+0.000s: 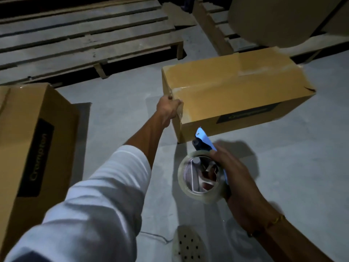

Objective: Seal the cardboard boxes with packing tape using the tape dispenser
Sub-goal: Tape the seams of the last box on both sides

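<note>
A long brown cardboard box [232,91] lies on the grey floor at centre right, with shiny clear tape along its top and down its near left end. My left hand [169,108] grips the box's near left corner, fingers curled over the taped edge. My right hand [234,178] holds a blue tape dispenser [203,140] with a roll of clear tape [201,176], just in front of the box and not touching it. A second brown printed box [35,140] stands at the left.
Wooden pallets [85,38] lie across the back, raised off the floor. A large brown paper roll [283,19] rests on a pallet at the top right. A perforated shoe [188,244] shows at the bottom. Bare concrete floor [120,114] separates the two boxes.
</note>
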A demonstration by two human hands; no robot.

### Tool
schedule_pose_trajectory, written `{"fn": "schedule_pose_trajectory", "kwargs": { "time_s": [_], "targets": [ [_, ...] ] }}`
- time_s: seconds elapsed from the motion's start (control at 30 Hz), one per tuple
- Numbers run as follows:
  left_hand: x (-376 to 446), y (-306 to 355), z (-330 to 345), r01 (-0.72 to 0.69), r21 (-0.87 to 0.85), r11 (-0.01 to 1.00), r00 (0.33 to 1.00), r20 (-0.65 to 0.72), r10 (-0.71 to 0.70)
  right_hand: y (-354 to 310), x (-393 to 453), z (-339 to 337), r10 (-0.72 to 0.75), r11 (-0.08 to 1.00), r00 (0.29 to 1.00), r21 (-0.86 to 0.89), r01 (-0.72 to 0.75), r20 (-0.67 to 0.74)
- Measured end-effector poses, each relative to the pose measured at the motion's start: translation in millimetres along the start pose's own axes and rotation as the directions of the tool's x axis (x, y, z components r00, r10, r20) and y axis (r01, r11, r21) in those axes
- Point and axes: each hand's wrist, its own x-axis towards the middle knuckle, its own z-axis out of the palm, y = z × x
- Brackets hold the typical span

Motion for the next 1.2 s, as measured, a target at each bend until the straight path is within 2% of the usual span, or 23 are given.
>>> {"fn": "schedule_pose_trajectory", "kwargs": {
  "time_s": [0.17, 0.33, 0.4, 0.57, 0.7, 0.8, 0.93, 1.03, 1.2],
  "targets": [
    [26, -12, 12, 0.097, -0.078, 0.992, 0.988, -0.117, -0.105, -3, 5, -5, 0.004, 0.999, 1.000, 0.046, -0.004, 0.010],
    [27, -19, 22, -0.001, 0.007, 1.000, 0.974, -0.226, 0.003, -4, 2, -9, -0.011, 0.999, 1.000, 0.051, 0.011, -0.004],
    [25, -16, 26, -0.032, 0.058, 0.998, 0.975, -0.219, 0.044, -4, 2, -10, -0.009, 0.999, 1.000, 0.050, 0.010, -0.015],
    [5, -20, 35, 0.119, 0.049, 0.992, 0.987, -0.115, -0.113, -12, -2, -5, -0.029, 0.998, 0.999, 0.053, 0.030, -0.025],
    [-23, -44, 22, 0.161, 0.052, 0.986, 0.976, -0.160, -0.150, -24, -4, 9, -0.047, 0.996, 0.997, 0.068, 0.051, -0.063],
    [-69, -82, -26, 0.182, 0.042, 0.982, 0.972, -0.159, -0.173, -29, -12, 21, -0.059, 0.996, 0.998, 0.065, 0.060, -0.018],
    [-161, -140, -140, 0.228, 0.140, 0.963, 0.963, -0.175, -0.203, -29, -28, 36, -0.048, 0.999, 0.992, -0.018, 0.050, 0.119],
    [-249, -181, -223, 0.290, 0.142, 0.947, 0.953, -0.134, -0.271, -24, -47, 48, -0.033, 0.990, 0.968, -0.128, 0.067, 0.250],
    [-380, -243, -303, 0.375, 0.345, 0.860, 0.923, -0.229, -0.311, -6, -90, 86, 0.060, 0.977, 0.930, -0.212, 0.019, 0.362]
  ]
}}
